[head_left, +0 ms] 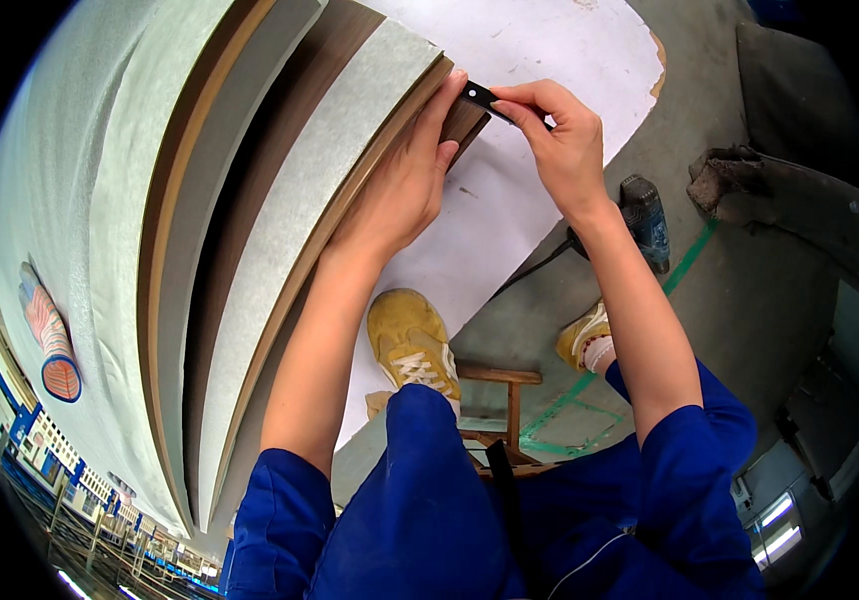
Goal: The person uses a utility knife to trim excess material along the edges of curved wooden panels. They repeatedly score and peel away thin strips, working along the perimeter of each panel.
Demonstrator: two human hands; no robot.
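matt wood panel (290, 220) (grey-faced), black plastic tool (478, 96)

Dressed in deep blue work clothes: short sleeves (280, 500) ending above the elbows, forearms bare, matching blue trousers (420, 500) filling the six o'clock edge. No gloves on left hand (400, 180) or right hand (555, 140). Mustard-yellow sneakers with white laces and pale soles, left shoe (410, 340) near centre, right shoe (585, 335) toward four o'clock with white sock.

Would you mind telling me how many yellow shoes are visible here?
2: one yellow shoe sits on the white sheet below the left hand; the other shoe is on the grey floor, partly hidden behind the right forearm.
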